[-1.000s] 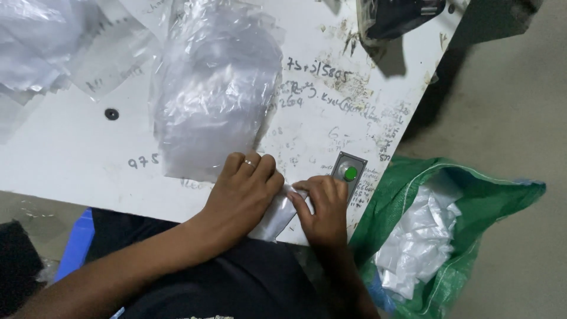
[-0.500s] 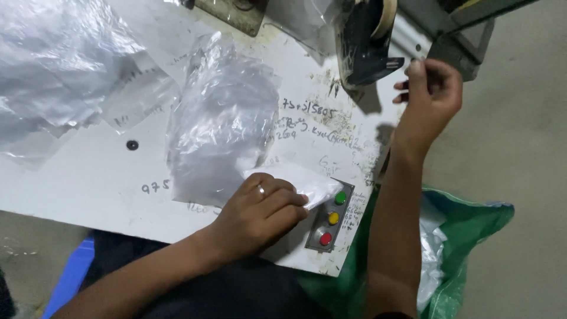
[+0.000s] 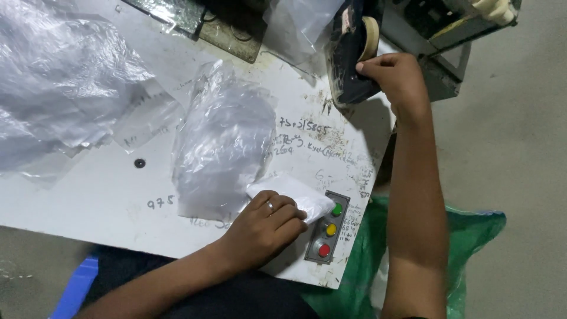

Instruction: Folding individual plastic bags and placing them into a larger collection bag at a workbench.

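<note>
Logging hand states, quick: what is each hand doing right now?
Left hand: flat, pressing the small white packet.
Right hand: closed on the dark machine part.

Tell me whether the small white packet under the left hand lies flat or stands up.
Flat: the white packet lies on the table, pressed by the left hand.
</note>
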